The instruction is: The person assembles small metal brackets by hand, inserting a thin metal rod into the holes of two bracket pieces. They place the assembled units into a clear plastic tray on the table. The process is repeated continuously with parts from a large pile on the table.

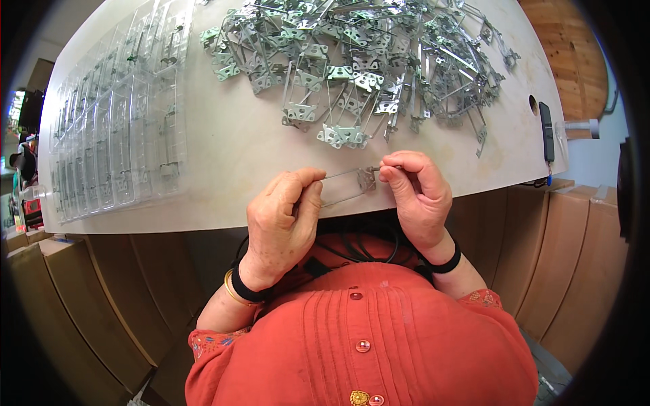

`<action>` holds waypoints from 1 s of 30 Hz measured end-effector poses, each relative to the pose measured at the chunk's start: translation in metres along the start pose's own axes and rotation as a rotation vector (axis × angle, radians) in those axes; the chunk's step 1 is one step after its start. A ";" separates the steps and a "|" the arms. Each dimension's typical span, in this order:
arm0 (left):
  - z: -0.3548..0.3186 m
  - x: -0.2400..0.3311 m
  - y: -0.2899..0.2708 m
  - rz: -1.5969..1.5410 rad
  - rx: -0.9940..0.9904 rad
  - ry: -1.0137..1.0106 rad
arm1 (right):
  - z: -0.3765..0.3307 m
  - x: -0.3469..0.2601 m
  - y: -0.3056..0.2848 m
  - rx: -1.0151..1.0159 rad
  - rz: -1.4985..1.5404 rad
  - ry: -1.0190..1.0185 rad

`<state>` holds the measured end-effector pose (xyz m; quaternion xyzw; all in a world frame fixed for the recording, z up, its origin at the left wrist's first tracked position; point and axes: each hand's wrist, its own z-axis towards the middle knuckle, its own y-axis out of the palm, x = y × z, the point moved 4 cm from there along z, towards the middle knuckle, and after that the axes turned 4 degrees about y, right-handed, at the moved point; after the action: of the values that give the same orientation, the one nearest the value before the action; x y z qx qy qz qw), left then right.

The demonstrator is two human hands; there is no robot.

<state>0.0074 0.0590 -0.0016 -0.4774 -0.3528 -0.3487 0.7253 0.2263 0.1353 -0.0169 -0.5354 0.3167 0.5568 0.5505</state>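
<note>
Between my two hands, over the near edge of the white table [271,145], is a small metal bracket [366,180] with two thin rods running left from it. My left hand [283,215] pinches the rod ends between thumb and fingers. At the bracket's other end, my right hand [418,193] closes thumb and forefinger on a small dark part at its upper corner; that part is too small to name. Beyond my hands lies a large tangled heap of similar metal brackets [342,135] with rods.
On the left of the table lies a clear plastic tray [177,128] with long compartments, metal parts in several of them. A dark handheld device [546,132] rests at the right edge near a round hole. Cardboard boxes [565,250] stand below the table on both sides.
</note>
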 end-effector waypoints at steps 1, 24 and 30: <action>0.000 -0.001 0.000 -0.003 0.000 -0.001 | 0.000 0.000 0.000 0.000 -0.023 -0.004; 0.002 -0.006 0.002 0.007 0.019 0.063 | 0.002 -0.006 0.005 -0.021 -0.187 -0.135; 0.003 -0.005 0.002 0.020 0.029 0.074 | 0.002 -0.011 0.005 -0.020 -0.220 -0.149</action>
<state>0.0063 0.0634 -0.0056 -0.4571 -0.3262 -0.3536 0.7481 0.2187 0.1336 -0.0077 -0.5296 0.2087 0.5346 0.6246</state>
